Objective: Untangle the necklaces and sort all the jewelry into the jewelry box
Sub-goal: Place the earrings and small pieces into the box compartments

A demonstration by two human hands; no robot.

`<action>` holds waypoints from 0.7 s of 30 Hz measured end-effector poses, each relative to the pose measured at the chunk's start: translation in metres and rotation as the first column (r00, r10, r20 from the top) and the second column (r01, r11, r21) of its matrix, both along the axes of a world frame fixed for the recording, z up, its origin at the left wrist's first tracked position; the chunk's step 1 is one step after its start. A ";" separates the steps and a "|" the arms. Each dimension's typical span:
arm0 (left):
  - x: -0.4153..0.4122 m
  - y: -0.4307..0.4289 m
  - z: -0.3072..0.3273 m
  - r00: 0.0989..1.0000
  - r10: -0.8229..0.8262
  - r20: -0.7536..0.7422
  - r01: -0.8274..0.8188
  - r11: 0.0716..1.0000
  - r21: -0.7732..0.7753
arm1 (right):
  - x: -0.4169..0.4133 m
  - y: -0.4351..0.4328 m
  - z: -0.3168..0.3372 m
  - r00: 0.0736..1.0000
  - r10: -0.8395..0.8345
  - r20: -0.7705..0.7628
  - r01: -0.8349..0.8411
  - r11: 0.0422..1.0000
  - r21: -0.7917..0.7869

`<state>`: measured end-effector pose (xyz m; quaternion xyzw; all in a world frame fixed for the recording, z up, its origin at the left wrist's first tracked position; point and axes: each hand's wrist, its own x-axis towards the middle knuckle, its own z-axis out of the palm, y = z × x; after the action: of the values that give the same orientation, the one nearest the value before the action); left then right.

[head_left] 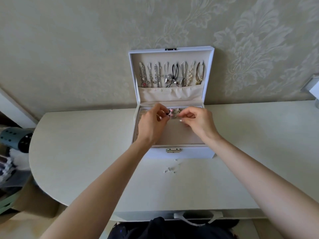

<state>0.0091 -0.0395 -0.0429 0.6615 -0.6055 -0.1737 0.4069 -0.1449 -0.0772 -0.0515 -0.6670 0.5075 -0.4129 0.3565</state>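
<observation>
- a pale patterned wall [69, 49] stands behind a white rounded table [86, 152]; the jewelry box [189, 153] sits at the table's far edge, against the wall.
- its lid [133, 75] stands upright and open. a row of necklaces [172, 75] hangs inside it, their lower ends tucked into a fabric pocket [170, 94]. they hang side by side, though the dark cord in the middle crosses a silver pendant.
- both hands work over the back of the top tray, close together but not quite touching.
- the left hand [151, 121] has its fingers curled and pinches a small pink piece [170, 113] with a dark part.
- the right hand [198, 119] has thumb and forefinger drawn narrow, and seems to pinch a silvery piece [177, 113]; it is too small to name.
- the big front compartment of the tray looks bare, and the ring rolls [138, 128] run along its left side.
- tiny clear bits [170, 169] lie scattered on the table just in front of the box's latch [174, 150], well apart from the hands.
- risks, as i judge them: the two pieces may be joined, so pulling them apart fast could bend or snap one; a slipped pinch would drop a piece into the wrong compartment; a forearm sweeping back could brush the loose bits off the table.
</observation>
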 end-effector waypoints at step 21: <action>0.002 -0.017 -0.009 0.979 0.000 0.205 -0.015 0.997 0.074 | 0.011 -0.017 -0.009 0.930 0.016 -0.367 -0.066 0.990 -0.125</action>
<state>0.0112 -0.0566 -0.0515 0.6931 -0.6346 -0.1259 0.3178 -0.1335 -0.0943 -0.0607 -0.7653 0.5217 -0.3076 0.2183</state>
